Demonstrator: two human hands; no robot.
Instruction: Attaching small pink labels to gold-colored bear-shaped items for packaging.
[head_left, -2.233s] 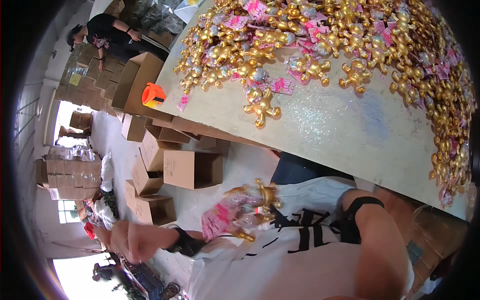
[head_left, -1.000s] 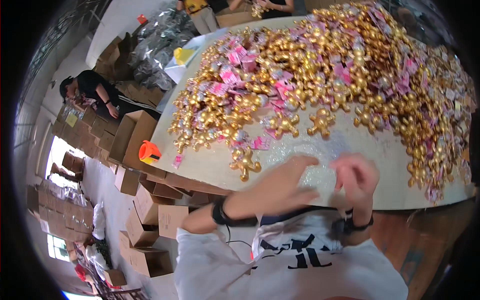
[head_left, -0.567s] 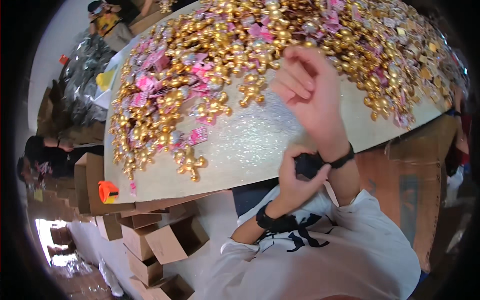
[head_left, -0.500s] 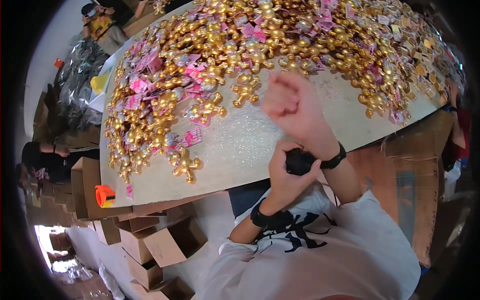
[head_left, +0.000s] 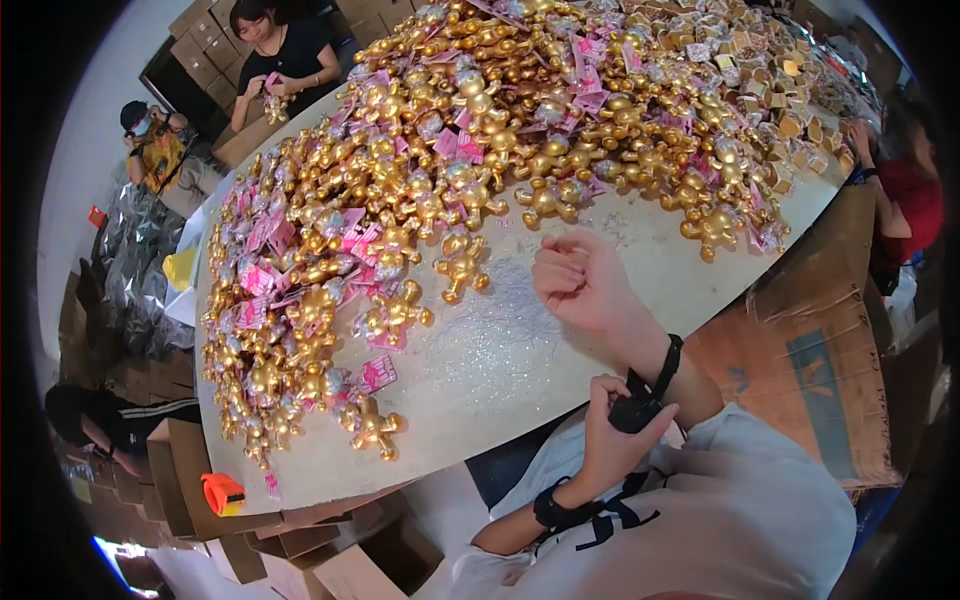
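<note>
My left hand [head_left: 628, 425] is closed round a small black device [head_left: 635, 408] at the inside of my right wrist, its fingers and thumb gripping both sides. The device sits against a black wrist strap [head_left: 668, 365] on my right forearm. Over the near part of the table, my right hand [head_left: 582, 278] is raised in a loose fist, with nothing seen in it. Another black band [head_left: 560, 508] circles my left wrist. Beyond my hands lies a big heap of shiny gold bear-shaped figures [head_left: 430, 190] with pink tags; one gold figure [head_left: 462, 265] rests apart, left of my right fist.
Glitter is scattered on the pale table [head_left: 490, 370]. An orange tape roll [head_left: 222, 494] sits at its left corner. Open cardboard boxes [head_left: 380, 560] stand below, and a large carton [head_left: 800, 370] is at right. Co-workers are around the table, one person [head_left: 290, 60] handling a figure.
The view has tilted up, so the table and my hands appear lower and a co-worker at the back shows. My left hand keeps its grip on the black device, which now looks more tilted.
</note>
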